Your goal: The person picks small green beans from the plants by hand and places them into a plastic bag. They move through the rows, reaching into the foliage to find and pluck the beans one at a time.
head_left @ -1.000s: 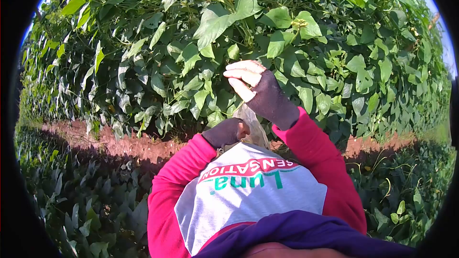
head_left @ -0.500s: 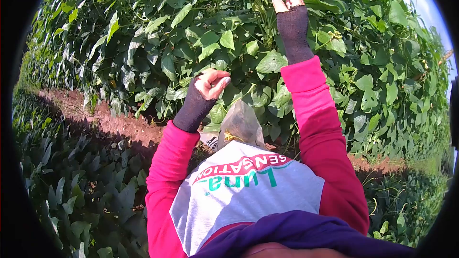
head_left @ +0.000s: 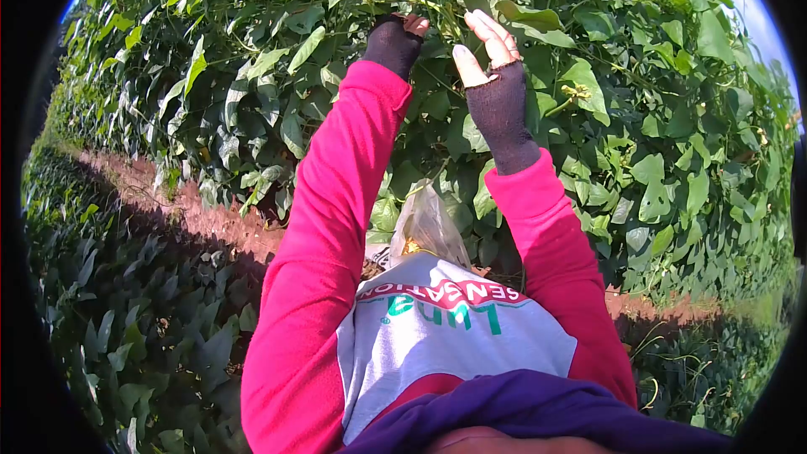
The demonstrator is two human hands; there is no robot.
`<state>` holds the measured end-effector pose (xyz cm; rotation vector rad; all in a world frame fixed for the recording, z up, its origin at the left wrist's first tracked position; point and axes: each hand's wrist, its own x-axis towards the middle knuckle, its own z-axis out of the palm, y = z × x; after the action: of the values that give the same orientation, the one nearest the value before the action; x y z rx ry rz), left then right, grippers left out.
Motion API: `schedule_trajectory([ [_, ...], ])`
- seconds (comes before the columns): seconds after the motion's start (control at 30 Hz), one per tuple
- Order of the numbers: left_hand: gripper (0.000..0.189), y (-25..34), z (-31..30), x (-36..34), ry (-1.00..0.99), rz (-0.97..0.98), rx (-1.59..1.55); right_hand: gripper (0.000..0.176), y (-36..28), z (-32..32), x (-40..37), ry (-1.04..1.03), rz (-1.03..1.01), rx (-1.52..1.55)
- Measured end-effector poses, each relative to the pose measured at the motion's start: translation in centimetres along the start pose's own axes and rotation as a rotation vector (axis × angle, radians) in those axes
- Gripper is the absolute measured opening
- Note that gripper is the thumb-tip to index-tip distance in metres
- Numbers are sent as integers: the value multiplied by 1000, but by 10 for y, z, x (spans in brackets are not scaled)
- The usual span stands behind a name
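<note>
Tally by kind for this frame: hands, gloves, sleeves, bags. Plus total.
Hands: 2 - left hand, right hand
Dark fingerless gloves: 2 - left glove, right glove
Pink sleeves: 2 - left sleeve, right sleeve
Bags: 1 - clear plastic bag
Total: 7

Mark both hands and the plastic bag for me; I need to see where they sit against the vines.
left hand [head_left: 393, 40], head view, on the gloved back of the hand.
right hand [head_left: 493, 76], head view, on the palm below the spread fingers.
plastic bag [head_left: 429, 223], head view, on its clear crumpled middle.
</note>
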<state>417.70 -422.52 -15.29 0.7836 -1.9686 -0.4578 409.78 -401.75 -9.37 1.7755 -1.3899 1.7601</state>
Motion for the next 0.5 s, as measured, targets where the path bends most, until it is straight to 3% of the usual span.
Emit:
schedule_trajectory([
  [0.1,41,-14,25,20,53,44,-60,38,-16,-8,-17,-115,126,41],
  [0.17,39,-21,35,29,43,31,-194,29,-11,-7,-30,-142,95,117],
  [0.23,37,-30,39,35,23,0,-379,27,-6,-4,-38,-188,336,308],
  [0.27,36,-36,41,36,17,-20,-478,30,-13,-12,-36,-225,213,23],
  [0.5,29,-68,75,46,32,-235,-1353,34,-24,-2,-33,-307,178,112],
])
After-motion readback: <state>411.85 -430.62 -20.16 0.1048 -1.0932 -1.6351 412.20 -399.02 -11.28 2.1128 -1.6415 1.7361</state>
